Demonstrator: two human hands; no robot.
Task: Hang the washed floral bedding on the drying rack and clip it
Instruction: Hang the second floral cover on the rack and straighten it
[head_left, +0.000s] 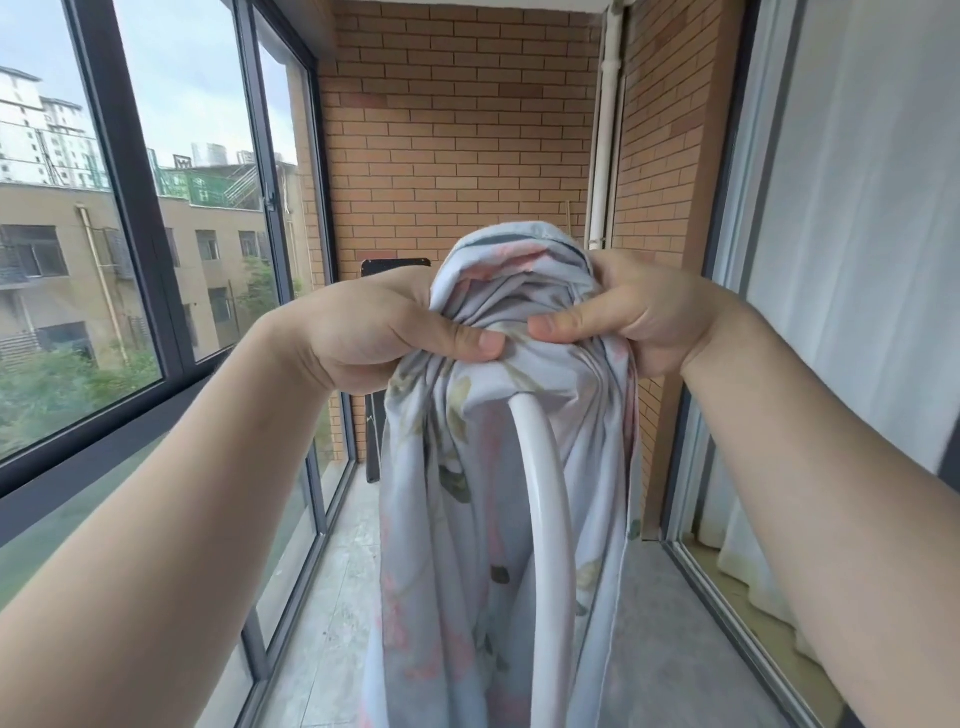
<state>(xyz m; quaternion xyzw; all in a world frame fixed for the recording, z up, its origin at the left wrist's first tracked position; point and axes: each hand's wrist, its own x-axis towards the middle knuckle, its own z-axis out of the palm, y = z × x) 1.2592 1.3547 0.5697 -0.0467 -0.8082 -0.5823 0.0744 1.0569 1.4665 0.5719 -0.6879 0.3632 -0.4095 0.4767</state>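
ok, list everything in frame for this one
bedding: one, pale blue with pink and green flowers, draped over the rack bar, bunched at top
rack bar: one, white, curved, centre, under the bedding
brick wall: one, orange-brown, far end
windows: several panes, dark frames, left side
pipe: one, white, upright, far right corner
curtain: one, white, right side
floor: one, grey tiles, below
left hand: one, grip on bunched bedding, left of centre
right hand: one, grip on bunched bedding, right of centre
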